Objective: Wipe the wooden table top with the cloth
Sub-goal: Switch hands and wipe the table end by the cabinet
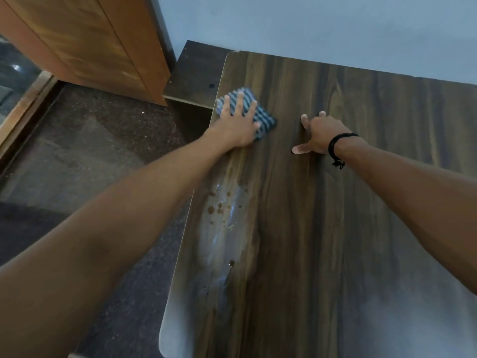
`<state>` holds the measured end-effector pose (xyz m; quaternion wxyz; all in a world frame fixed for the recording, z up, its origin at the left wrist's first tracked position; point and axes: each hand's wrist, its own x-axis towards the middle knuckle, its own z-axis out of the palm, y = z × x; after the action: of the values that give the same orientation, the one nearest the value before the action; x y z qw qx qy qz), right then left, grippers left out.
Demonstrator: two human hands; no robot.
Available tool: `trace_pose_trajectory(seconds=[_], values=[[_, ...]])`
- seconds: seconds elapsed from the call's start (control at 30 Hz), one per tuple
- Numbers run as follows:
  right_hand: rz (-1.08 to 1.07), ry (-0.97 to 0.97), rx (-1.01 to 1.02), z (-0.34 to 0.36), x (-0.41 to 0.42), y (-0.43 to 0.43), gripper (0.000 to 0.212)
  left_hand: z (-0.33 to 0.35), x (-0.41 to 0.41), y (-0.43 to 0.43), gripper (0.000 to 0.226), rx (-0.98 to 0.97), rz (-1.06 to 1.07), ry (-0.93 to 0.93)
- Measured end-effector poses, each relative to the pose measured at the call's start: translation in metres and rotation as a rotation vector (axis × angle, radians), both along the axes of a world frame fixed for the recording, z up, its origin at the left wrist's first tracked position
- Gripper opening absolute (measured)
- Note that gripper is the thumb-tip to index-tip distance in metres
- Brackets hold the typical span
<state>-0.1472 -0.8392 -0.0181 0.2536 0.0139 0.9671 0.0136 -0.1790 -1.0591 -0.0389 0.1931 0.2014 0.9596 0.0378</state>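
Observation:
A dark wooden table top (348, 202) fills the right side of the head view. A folded blue and white striped cloth (267, 120) lies flat near the table's far left edge. My left hand (238, 124) presses down on the cloth, fingers spread over it. My right hand (318, 135) rests flat on the bare wood to the right of the cloth, fingers apart, a black band on its wrist. Wet streaks and brown droplets (222, 210) mark the table's left strip, nearer to me than the cloth.
A dark low shelf (196, 73) stands beyond the table's far left corner. An orange-brown wooden cabinet (90, 42) is at the upper left. Dark speckled floor (90, 151) lies left of the table. A pale wall (335, 27) runs behind the table.

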Motion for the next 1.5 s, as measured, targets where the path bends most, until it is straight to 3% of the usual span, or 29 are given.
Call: trace_pose_trajectory(seconds=[0.07, 0.13, 0.2, 0.3, 0.47, 0.57, 0.63, 0.7, 0.77, 0.83, 0.9, 1.0, 1.07, 1.13, 1.27, 1.43, 1.5], values=[[0.000, -0.011, -0.006, 0.000, 0.002, -0.002, 0.108, -0.012, 0.048, 0.003, 0.052, -0.038, -0.199, 0.074], [-0.014, -0.013, 0.006, 0.003, 0.003, -0.002, 0.108, -0.019, 0.067, -0.004, 0.052, -0.054, -0.233, 0.074], [-0.019, -0.020, 0.001, 0.005, 0.002, -0.003, 0.107, -0.009, 0.038, -0.008, 0.050, -0.052, -0.192, 0.113], [-0.015, -0.016, 0.006, 0.008, 0.002, -0.003, 0.107, 0.007, -0.016, -0.008, 0.062, 0.022, 0.149, -0.047], [-0.016, 0.001, -0.003, 0.008, 0.008, -0.004, 0.104, -0.027, 0.043, -0.028, 0.058, -0.038, -0.137, 0.009], [0.009, 0.004, 0.007, 0.007, 0.018, -0.009, 0.096, -0.007, 0.024, -0.040, 0.066, -0.039, 0.091, -0.097], [0.030, -0.035, 0.020, 0.007, 0.023, -0.011, 0.102, 0.005, 0.021, -0.030, 0.066, -0.042, 0.138, -0.128], [0.057, -0.088, 0.036, 0.003, 0.031, -0.009, 0.116, 0.002, 0.059, -0.019, 0.059, -0.057, -0.029, -0.083], [0.068, -0.096, 0.018, -0.004, 0.038, -0.007, 0.120, -0.009, 0.123, -0.023, 0.056, -0.205, -0.341, 0.042], [0.067, -0.077, 0.004, -0.009, 0.039, -0.004, 0.119, -0.009, 0.159, -0.041, 0.061, -0.318, -0.450, 0.096], [0.059, -0.068, -0.009, -0.010, 0.038, -0.006, 0.119, -0.001, 0.144, -0.047, 0.053, -0.296, -0.387, 0.097], [0.051, -0.075, -0.016, -0.007, 0.036, -0.009, 0.121, 0.017, 0.075, -0.033, 0.059, -0.094, 0.020, -0.075], [0.039, -0.074, -0.018, -0.006, 0.037, -0.007, 0.119, 0.018, 0.041, -0.024, 0.063, -0.030, 0.138, -0.121], [0.040, -0.063, -0.009, -0.007, 0.037, -0.004, 0.118, 0.006, 0.043, -0.022, 0.063, -0.021, 0.158, -0.116], [0.041, -0.058, -0.007, -0.011, 0.037, -0.004, 0.118, -0.016, 0.087, -0.037, 0.062, -0.022, 0.005, -0.037], [-0.004, -0.072, -0.028, -0.002, 0.039, -0.009, 0.120, 0.012, 0.041, -0.020, 0.066, 0.056, 0.253, -0.157], [-0.005, -0.045, -0.039, 0.001, 0.047, -0.012, 0.117, 0.007, 0.052, -0.021, 0.058, 0.034, 0.182, -0.126]])
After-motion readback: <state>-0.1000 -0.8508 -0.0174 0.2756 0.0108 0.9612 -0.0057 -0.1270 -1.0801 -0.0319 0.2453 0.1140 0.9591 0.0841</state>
